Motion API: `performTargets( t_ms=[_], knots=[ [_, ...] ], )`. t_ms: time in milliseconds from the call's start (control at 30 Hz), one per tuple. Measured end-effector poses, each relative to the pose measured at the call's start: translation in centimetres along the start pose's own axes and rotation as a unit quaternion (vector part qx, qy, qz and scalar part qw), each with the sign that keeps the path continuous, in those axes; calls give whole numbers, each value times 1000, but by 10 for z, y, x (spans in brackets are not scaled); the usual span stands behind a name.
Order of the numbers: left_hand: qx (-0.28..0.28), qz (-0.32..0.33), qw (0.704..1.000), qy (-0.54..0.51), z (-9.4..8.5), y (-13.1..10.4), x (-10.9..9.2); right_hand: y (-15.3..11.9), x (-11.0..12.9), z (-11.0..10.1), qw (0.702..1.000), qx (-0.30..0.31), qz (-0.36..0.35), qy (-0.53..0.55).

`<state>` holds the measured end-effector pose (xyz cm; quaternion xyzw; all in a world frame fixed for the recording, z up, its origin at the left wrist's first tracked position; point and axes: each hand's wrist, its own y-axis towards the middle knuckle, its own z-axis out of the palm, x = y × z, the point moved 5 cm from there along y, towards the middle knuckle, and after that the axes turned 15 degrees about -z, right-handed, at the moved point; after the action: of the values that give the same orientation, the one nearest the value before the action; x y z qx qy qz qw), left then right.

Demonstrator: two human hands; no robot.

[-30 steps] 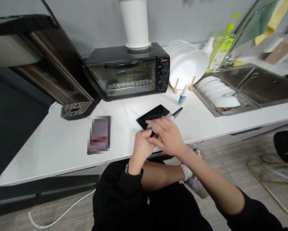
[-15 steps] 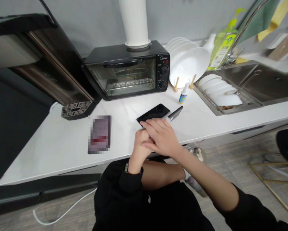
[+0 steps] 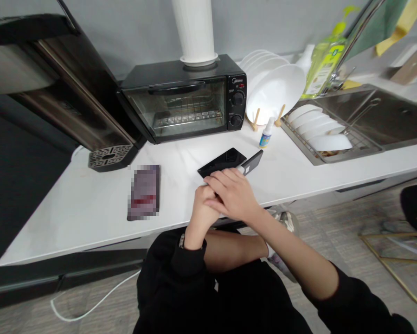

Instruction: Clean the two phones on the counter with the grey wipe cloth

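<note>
Our left hand (image 3: pixel 202 207) and right hand (image 3: pixel 233 195) overlap at counter (image 3: pixel 90 204) edge, fingers curled on black phone (image 3: pixel 222 162); grip unclear. Small spray bottle (image 3: pixel 266 133) stands apart, untouched.

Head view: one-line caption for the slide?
Seated at a white counter, the right hand overlaps the left hand at the near edge of a black phone, toaster oven behind.

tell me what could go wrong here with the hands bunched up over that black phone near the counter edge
1. The black phone lies close to the front edge of the counter; a slip by the right hand or left hand could push it off onto the floor.
2. The hands cover whatever small item they work on, so a dropped part might land in the lap unseen.
3. The small bottle stands nearby and could be knocked over.
</note>
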<state>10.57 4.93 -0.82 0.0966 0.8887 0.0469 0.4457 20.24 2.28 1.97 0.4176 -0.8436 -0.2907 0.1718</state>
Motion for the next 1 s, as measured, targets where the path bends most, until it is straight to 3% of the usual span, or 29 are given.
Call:
performTargets(
  t_ms=[133, 233, 333, 433, 500, 600, 667, 733, 800, 867, 933, 1000],
  knots=[
    [20, -31, 999, 9, 1, -4, -3, -21, -68, -24, 994, -10, 75, -80],
    [19, -59, 997, -38, 0, -8, -5, -29, -94, -37, 988, -62, 128, -65],
    [-44, -49, 980, -188, -8, -14, -9, -32, -87, -39, 954, -205, 220, 13],
    [-69, -13, 958, -279, -7, -19, -15, -34, -67, -23, 881, -324, 318, 132],
    [-54, -1, 965, -258, 0, -20, -17, -35, -57, -8, 837, -357, 355, 214],
    [-72, -6, 978, -195, 8, -20, -16, -39, -57, 2, 807, -361, 381, 272],
    [-90, -3, 983, -161, 8, -20, -14, -45, -65, -10, 779, -398, 407, 262],
    [-90, 8, 987, -132, 8, -22, -16, -48, -72, -37, 751, -465, 418, 213],
    [-74, 18, 992, -102, 8, -24, -18, -42, -66, -71, 763, -511, 376, 119],
    [-56, 24, 996, -71, 9, -25, -20, -26, -47, -98, 816, -495, 297, 23],
    [-48, 31, 998, -41, 12, -24, -20, -6, -23, -104, 895, -397, 200, -24],
    [-59, 37, 998, -10, 13, -23, -18, 10, 0, -92, 961, -257, 96, -39]
  ],
)
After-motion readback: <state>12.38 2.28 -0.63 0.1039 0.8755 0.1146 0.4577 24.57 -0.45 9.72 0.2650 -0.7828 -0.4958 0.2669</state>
